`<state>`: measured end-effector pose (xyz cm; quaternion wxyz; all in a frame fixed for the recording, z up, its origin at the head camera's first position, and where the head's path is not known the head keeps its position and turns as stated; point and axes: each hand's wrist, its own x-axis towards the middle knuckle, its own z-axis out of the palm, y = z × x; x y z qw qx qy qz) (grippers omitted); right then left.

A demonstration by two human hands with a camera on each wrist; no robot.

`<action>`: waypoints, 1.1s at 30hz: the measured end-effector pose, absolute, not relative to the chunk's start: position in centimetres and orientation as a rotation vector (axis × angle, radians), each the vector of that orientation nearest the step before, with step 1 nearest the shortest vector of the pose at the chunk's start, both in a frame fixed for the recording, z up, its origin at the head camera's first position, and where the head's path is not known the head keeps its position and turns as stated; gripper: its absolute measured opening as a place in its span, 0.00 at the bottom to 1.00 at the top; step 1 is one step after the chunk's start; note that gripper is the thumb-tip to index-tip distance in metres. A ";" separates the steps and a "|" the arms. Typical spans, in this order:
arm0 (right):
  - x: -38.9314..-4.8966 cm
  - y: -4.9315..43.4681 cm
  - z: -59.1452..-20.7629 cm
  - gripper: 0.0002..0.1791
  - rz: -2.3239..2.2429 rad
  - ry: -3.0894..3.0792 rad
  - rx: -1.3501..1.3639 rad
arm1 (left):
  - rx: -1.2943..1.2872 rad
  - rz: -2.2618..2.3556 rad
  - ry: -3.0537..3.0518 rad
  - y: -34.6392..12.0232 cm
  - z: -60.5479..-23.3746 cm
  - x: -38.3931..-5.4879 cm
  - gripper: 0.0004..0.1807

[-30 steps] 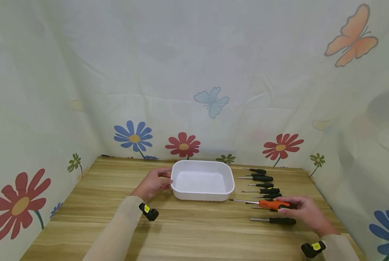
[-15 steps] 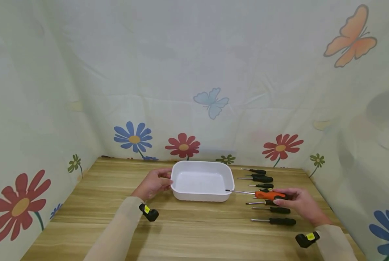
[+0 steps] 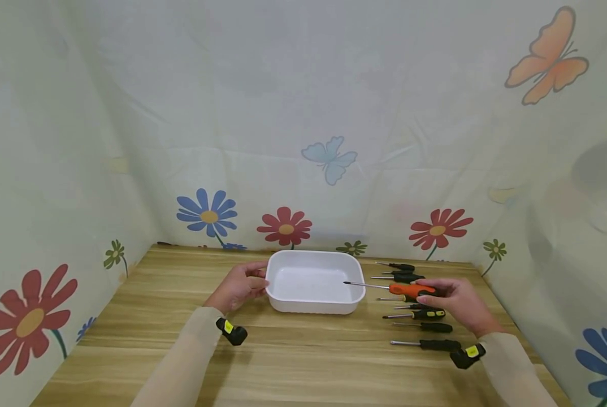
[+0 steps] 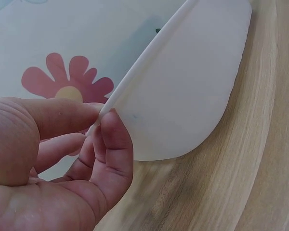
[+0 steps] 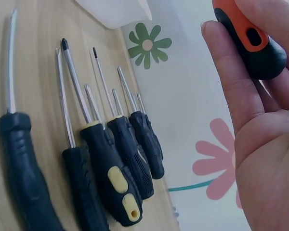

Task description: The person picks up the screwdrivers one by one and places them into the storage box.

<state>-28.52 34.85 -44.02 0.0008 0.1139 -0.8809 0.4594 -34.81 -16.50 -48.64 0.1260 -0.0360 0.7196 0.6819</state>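
Observation:
In the head view a white rectangular tub (image 3: 316,307) sits on the wooden table. My left hand (image 3: 239,287) pinches its left rim between thumb and fingers; the left wrist view shows the thumb and fingertips on the tub's edge (image 4: 149,57). My right hand (image 3: 461,302) grips an orange-and-black screwdriver (image 3: 404,290) by its handle. Its shaft points left, and the tip appears over the right part of the tub. In the right wrist view only the handle's end (image 5: 257,48) shows in the fingers; the shaft is out of frame.
Several dark-handled screwdrivers (image 3: 436,327) lie in a column right of the tub, shafts pointing left, below my right hand. The nearest one (image 3: 438,345) is partly behind the right wrist camera. A flowered cloth (image 3: 334,198) hangs behind the table (image 3: 303,362).
My right hand has carried the orange screwdriver up and left from above the row of screwdrivers, so its tip now appears over the tub. My left hand has stayed at the tub's rim.

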 end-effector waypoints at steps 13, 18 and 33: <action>-30.8 33.5 -43.1 0.28 1.414 -2.736 0.412 | -0.092 1.978 2.099 -16.5 -48.7 -34.9 0.33; -31.6 32.9 -43.0 0.26 1.457 -2.743 0.415 | -0.083 1.995 2.092 -16.5 -48.9 -35.0 0.33; -33.9 30.9 -42.7 0.32 1.501 -2.738 0.425 | -0.095 2.014 2.093 -16.3 -48.8 -34.7 0.32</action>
